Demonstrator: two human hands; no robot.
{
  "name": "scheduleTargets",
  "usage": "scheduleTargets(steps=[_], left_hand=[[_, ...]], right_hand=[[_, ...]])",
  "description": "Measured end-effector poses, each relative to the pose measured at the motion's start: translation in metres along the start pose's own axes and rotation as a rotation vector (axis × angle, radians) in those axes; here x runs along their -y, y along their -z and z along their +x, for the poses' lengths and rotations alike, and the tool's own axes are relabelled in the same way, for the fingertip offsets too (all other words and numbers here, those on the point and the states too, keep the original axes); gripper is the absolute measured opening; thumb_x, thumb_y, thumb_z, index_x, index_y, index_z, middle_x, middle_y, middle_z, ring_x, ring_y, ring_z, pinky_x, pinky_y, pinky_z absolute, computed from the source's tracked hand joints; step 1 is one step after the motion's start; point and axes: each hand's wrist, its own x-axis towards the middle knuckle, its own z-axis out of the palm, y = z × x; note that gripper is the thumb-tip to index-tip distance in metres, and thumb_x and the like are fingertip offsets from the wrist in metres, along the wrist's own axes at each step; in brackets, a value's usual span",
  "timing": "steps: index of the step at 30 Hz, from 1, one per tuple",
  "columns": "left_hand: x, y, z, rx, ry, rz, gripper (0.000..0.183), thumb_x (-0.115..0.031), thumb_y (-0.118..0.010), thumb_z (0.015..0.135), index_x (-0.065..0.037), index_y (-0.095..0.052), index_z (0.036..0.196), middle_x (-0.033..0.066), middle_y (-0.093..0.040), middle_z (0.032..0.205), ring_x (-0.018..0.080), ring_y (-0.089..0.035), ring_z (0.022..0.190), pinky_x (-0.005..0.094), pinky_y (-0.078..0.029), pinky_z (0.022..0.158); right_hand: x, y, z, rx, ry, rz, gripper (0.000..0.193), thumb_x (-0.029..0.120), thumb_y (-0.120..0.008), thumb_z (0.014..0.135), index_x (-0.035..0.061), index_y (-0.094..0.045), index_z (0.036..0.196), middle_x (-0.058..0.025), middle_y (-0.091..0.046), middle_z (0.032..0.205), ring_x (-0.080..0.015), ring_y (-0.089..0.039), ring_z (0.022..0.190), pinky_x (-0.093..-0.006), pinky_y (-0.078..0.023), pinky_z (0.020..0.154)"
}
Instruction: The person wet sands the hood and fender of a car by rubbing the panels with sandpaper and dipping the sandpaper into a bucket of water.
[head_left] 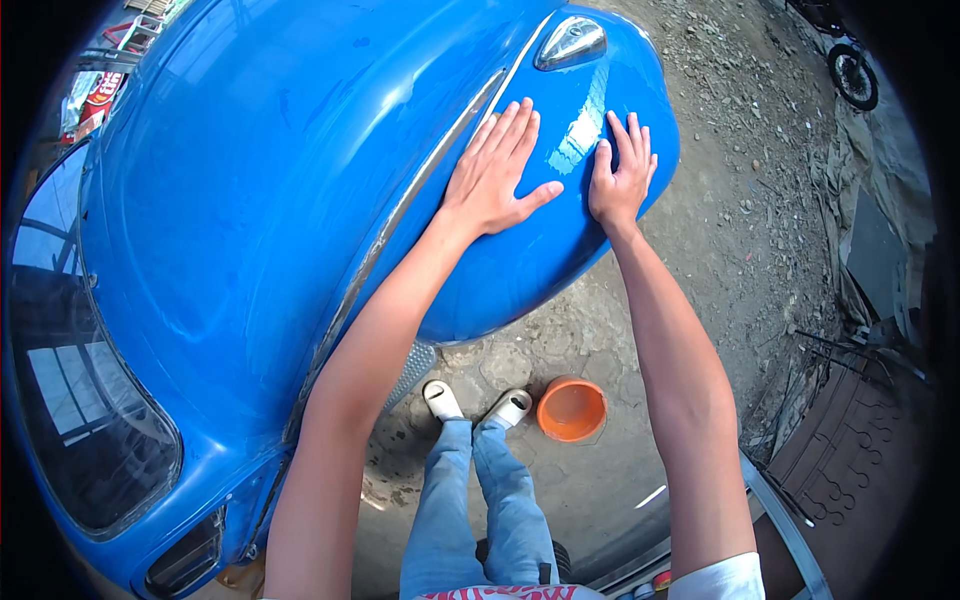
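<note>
My left hand (pixel 495 175) lies flat on the glossy blue front fender (pixel 490 285) of a rounded car, close to the metal trim strip (pixel 400 210) along the hood (pixel 250 180). Its fingers point away from me and the thumb stands out to the right. Farther right, my right hand (pixel 622 180) rests on the fender's outer curve, fingers stretched forward. No cloth or tool shows in either hand; what is under the palms is hidden. Beyond both hands, a teardrop-shaped chrome lamp (pixel 570 43) sits on top of the fender.
An orange bucket (pixel 572 410) stands by my feet in light slippers (pixel 507 408). The car's windshield (pixel 95 410) is at the left. Rough, stony ground (pixel 745 200) runs along the right, with a wheel (pixel 852 77) at the far right and a brown metal gate-like panel (pixel 840 450) nearer.
</note>
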Motion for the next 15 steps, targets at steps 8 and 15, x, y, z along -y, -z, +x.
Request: scheduleTargets(steps=[8, 15], left_hand=[[-0.015, -0.019, -0.037, -0.186, -0.008, -0.160, 0.083, -0.055, -0.053, 0.098, 0.003, -0.035, 0.155, 0.0207, -0.027, 0.166, 0.0374, -0.025, 0.154, 0.0477, -0.022, 0.125], [0.002, -0.018, -0.139, -0.370, 0.011, -0.190, 0.054, -0.023, -0.054, 0.094, 0.006, -0.055, 0.140, 0.0254, -0.049, 0.150, 0.0434, -0.046, 0.140, 0.0494, -0.038, 0.117]], right_hand=[[-0.020, 0.004, -0.001, 0.011, -0.003, -0.031, 0.045, 0.033, -0.054, 0.099, 0.0237, -0.060, 0.143, -0.0125, -0.041, 0.160, -0.0346, -0.029, 0.152, -0.0595, -0.013, 0.123], [0.000, -0.006, 0.003, -0.005, 0.029, -0.003, 0.044, 0.033, -0.054, 0.099, 0.0221, -0.060, 0.142, -0.0138, -0.042, 0.159, -0.0349, -0.029, 0.152, -0.0601, -0.012, 0.123]])
